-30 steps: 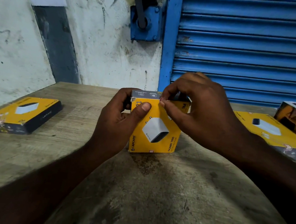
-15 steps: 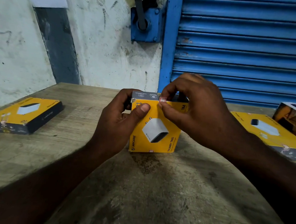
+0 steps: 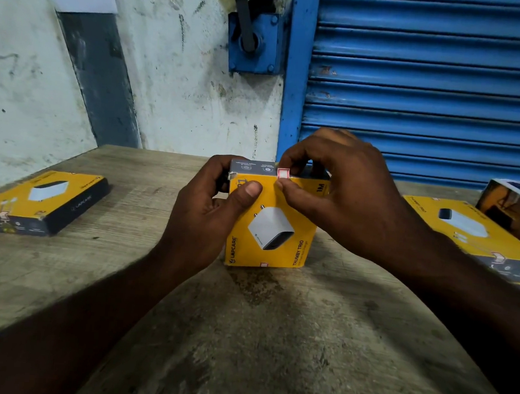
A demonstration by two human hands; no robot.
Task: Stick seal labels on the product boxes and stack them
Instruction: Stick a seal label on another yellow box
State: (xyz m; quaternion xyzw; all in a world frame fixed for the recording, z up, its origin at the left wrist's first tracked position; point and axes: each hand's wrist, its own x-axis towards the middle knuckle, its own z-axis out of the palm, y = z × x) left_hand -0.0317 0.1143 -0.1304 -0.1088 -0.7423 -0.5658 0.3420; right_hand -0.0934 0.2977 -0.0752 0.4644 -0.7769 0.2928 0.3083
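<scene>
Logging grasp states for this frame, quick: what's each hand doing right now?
Left hand: closed around the yellow box, thumb on its front.
Right hand: pinching the seal label at the box's top edge.

Worn wooden table point(image 3: 273, 336), surface scuffed, dark stain point(image 3: 255, 285) near the middle. Resting directly on it: upright yellow box point(image 3: 276, 228) at centre, standing at the stain's far edge; flat yellow box point(image 3: 40, 203) at 9 o'clock; second flat yellow box point(image 3: 465, 229) at 3 o'clock. Dark box point(image 3: 516, 211) at 2 o'clock, footing not discernible.
</scene>
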